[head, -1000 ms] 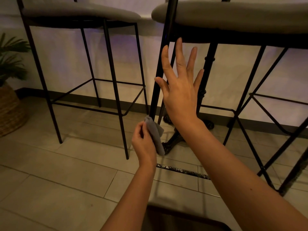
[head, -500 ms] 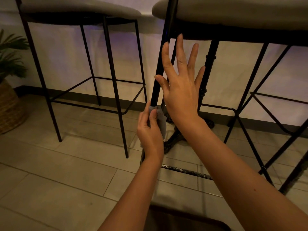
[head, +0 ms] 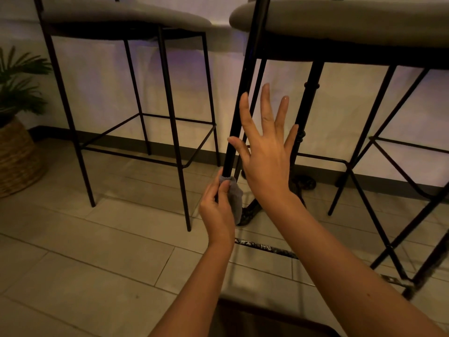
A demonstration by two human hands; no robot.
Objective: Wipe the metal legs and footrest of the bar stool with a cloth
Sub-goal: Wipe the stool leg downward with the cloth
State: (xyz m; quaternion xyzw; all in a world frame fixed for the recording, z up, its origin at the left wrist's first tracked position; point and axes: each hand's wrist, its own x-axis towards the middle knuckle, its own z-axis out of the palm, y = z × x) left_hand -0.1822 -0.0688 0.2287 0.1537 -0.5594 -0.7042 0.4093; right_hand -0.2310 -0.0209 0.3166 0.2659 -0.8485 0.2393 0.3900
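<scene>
Head view: soft grey cloth [head: 235, 198] round slim metal leg [head: 239, 105]

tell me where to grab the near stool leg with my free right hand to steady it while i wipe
Grip the near stool leg on its bare upper stretch, above the cloth that the left hand wraps lower down. Come from its right side, where the right hand hovers open: the slim round rod suits curled fingers.

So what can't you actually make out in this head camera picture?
- Stool leg: lower stretch hidden by the cloth and left hand.
- Near footrest bar: partly hidden behind both forearms.
- Right hand: whether it touches the leg is unclear.
- Stool backs: cut off by the top edge.
</scene>
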